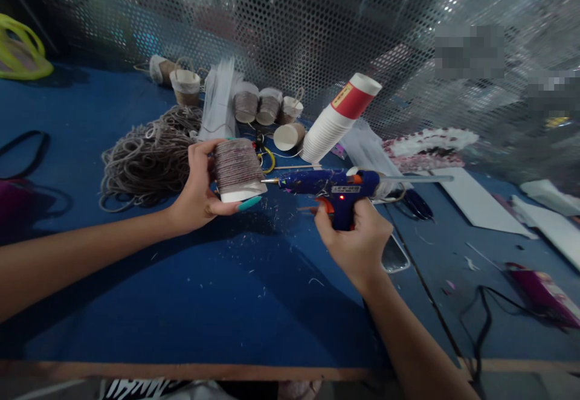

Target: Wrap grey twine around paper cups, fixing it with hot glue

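Note:
My left hand point(199, 185) grips a paper cup point(238, 170) wound with grey-brown cord, thumb below and fingers above. A white band of the cup shows bare along its lower edge. Wrapped round the handle of a blue glue gun point(312, 181) is my right hand point(356, 243), with a finger at the orange trigger. The gun's metal nozzle points left, at or very near the cord; whether it touches I cannot tell. A red light glows on the gun, and a clear glue stick point(417, 178) sticks out of its back.
Behind the cup lies a heap of grey cord point(149, 155). Several small wrapped cups point(247, 104) and a leaning stack of white paper cups point(326, 128) stand near the perforated metal screen point(290, 25). White boards point(484, 203) and a purple pouch point(541, 291) lie at right.

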### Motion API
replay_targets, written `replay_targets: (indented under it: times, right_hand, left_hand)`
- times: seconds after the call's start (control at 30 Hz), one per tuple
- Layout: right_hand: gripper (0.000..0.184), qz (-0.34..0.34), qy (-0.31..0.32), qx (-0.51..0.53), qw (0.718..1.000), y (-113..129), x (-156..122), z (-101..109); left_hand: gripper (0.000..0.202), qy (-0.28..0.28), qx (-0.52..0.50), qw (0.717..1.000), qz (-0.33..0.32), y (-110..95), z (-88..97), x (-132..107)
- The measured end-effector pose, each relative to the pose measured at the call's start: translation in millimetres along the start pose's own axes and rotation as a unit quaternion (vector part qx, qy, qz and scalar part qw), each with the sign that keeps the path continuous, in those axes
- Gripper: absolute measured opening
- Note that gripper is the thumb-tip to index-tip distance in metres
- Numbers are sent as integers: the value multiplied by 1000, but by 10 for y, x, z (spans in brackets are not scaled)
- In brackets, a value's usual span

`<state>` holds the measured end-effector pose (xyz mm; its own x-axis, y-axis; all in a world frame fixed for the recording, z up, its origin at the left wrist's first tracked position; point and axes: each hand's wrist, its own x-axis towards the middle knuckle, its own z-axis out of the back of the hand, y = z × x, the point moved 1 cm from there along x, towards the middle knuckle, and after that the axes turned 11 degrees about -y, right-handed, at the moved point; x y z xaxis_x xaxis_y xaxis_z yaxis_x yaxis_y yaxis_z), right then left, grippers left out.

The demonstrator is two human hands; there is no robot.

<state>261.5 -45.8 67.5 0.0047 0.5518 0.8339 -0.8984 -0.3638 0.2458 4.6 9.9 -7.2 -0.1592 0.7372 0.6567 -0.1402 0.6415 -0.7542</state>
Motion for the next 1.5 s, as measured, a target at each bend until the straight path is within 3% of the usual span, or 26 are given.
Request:
replay_targets:
  times: [0.1,0.2,0.27,0.33,0.4,0.43,0.5,0.57,0.67,0.73,0.93,1.07,1.23,1.37,1.43,1.5]
  right_hand:
    - [22,-100,52,16,993,-46,34,-56]
    - [37,-243,169,46,954,-159,38,-186]
    - [42,-285,217,35,933,-236,24,-264]
    - [45,-251,183,-31,950,-279,16,-290]
    - [46,-169,94,-89,977,-257,11,-254]
    - [44,-127,51,-86,987,-220,3,-218]
    - [34,-70,18,22,997,-107,-28,-132]
    - [18,-55,78,219,971,35,-79,-54]
    - [14,-58,209,401,890,232,-153,24]
    - [14,-44,256,414,873,313,-169,50]
    - [17,-80,314,364,873,320,-152,39]
    - [24,-155,277,403,858,255,-197,-24]
    - [28,-274,180,456,827,154,-164,-149]
    - [27,-328,96,450,825,88,-90,-182]
    - [23,-321,94,457,824,121,-72,-155]
    - [20,-313,137,470,814,203,-74,-113]
  left_hand:
    - [100,3,15,1000,-7,-9,-6,0]
    - [99,22,35,999,0,-35,-14,2]
    - [100,25,36,999,-7,-55,-20,4]
    - [100,25,39,999,-16,-72,-27,7]
    - [99,30,44,998,-18,-83,-34,11]
    - [98,34,46,998,-18,-88,-36,13]
    - [97,43,52,998,-14,-98,-38,17]
    - [98,51,58,997,-10,-109,-39,17]
    - [102,58,54,997,-6,-123,-43,12]
    - [101,63,46,997,-6,-130,-47,9]
    - [98,56,57,995,-54,-138,-48,16]
    - [96,56,61,995,-57,-132,-38,18]
    - [92,54,55,995,-63,-134,-31,23]
    - [92,49,45,996,-64,-129,-34,24]
    - [93,49,47,996,-65,-126,-37,22]
    - [94,52,47,996,-62,-125,-40,20]
